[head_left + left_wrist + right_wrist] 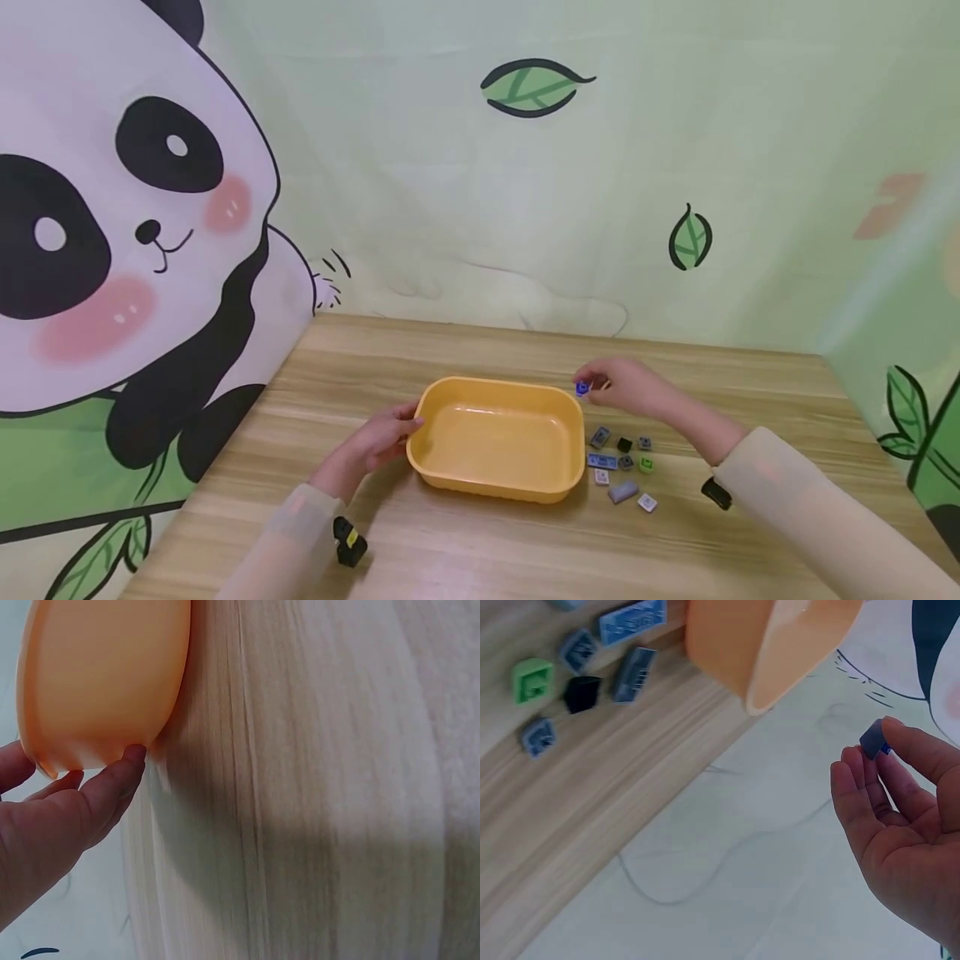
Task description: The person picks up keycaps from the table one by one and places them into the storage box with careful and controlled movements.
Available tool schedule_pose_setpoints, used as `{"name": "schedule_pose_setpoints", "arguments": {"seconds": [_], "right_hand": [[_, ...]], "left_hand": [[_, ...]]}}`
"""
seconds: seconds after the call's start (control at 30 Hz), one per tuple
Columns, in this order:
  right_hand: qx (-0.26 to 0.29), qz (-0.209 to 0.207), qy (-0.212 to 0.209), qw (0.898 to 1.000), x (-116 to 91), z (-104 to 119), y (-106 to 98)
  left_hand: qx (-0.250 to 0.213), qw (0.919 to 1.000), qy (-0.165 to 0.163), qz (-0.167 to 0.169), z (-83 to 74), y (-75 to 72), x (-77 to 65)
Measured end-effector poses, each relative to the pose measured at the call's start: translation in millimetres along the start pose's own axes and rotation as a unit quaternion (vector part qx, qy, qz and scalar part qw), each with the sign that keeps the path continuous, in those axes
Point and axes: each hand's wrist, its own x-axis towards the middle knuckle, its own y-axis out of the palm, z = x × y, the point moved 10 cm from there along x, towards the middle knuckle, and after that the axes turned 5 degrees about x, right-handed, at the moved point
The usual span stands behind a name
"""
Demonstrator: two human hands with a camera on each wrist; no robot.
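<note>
An orange-yellow plastic basin [495,492], with nothing in it, sits on the wooden table. My left hand [386,433] grips its left end, thumb at the rim and fingertips against the outer wall, as the left wrist view also shows. Just beyond the basin's back right corner, my right hand [622,385] pinches a small blue keycap [873,739] between thumb and fingers, raised off the table. To the right of the basin lie several loose keycaps, among them a green keycap [647,464], a black keycap [624,445] and a long blue keycap [602,462].
Pale keycaps, such as a white keycap [647,502] and a long grey keycap [623,492], lie nearer the front of the group. Behind the wooden table [480,550] hangs a green backdrop [420,192] with a printed panda and leaves. Black devices show at both wrists.
</note>
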Motion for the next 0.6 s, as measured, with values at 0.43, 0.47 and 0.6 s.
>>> {"name": "schedule_pose_setpoints", "arguments": {"seconds": [0.43,0.47,0.6], "right_hand": [[-0.014,0.022,-0.011,1.0,36,28,2],[-0.017,0.023,-0.013,1.0,39,30,2],[-0.015,0.027,-0.021,0.999,49,39,4]], "left_hand": [[0.001,1.0,0.001,0.003,1.7,0.8,0.7],[0.001,1.0,0.001,0.002,1.9,0.5,0.8],[0.001,1.0,0.002,-0.001,1.0,-0.1,0.3]]}}
